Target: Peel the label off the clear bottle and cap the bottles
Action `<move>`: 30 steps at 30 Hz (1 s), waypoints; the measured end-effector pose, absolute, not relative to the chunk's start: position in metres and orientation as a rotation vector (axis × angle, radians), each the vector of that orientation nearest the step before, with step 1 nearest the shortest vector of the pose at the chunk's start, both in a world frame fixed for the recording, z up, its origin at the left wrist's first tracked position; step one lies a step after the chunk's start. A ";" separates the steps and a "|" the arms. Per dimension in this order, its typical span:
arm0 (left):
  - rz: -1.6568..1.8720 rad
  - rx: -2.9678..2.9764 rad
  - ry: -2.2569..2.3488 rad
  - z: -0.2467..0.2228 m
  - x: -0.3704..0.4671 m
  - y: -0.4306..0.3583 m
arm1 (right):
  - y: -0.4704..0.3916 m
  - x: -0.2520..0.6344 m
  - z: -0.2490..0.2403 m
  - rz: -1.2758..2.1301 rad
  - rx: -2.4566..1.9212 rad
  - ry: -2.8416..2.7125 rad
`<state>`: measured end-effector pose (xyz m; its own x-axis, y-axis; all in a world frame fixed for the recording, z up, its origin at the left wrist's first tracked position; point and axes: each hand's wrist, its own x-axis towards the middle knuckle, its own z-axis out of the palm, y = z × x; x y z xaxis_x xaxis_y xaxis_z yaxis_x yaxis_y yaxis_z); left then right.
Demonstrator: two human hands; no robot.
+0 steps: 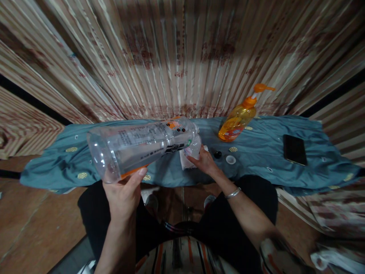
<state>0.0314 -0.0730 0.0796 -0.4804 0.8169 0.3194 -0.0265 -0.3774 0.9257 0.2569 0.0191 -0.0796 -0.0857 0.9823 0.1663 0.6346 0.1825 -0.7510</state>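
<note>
Fingers wrapped under its base, my left hand (122, 194) holds a large clear plastic bottle (139, 146) with a printed label and orange trim. The bottle lies almost level above the cloth, its neck pointing right. At that neck, my right hand (203, 160) is closed on a small clear plastic container (195, 148); its exact kind is hard to make out. The two mouths meet or nearly meet. No liquid is visible in the large bottle. Beneath the right hand lies a white pad or folded tissue (186, 161), partly covered.
A teal cloth (265, 152) covers the table. To the right are a black cap (218, 155), a small white cap (230, 160), an orange pump bottle (235, 121) with yellow-orange liquid, and a flat black object (295, 149). A striped curtain (171, 57) hangs behind.
</note>
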 end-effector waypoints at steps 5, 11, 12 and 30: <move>1.913 1.134 1.239 0.078 0.029 -0.072 | 0.019 0.257 -0.077 0.686 -1.532 -1.787; 1.913 1.125 1.218 0.080 0.030 -0.073 | 0.019 0.257 -0.074 0.693 -1.584 -1.809; 1.913 1.123 1.225 0.080 0.030 -0.073 | 0.019 0.258 -0.074 0.700 -1.581 -1.808; 1.890 1.120 1.304 0.082 0.033 -0.072 | 0.020 0.258 -0.076 0.671 -1.585 -1.835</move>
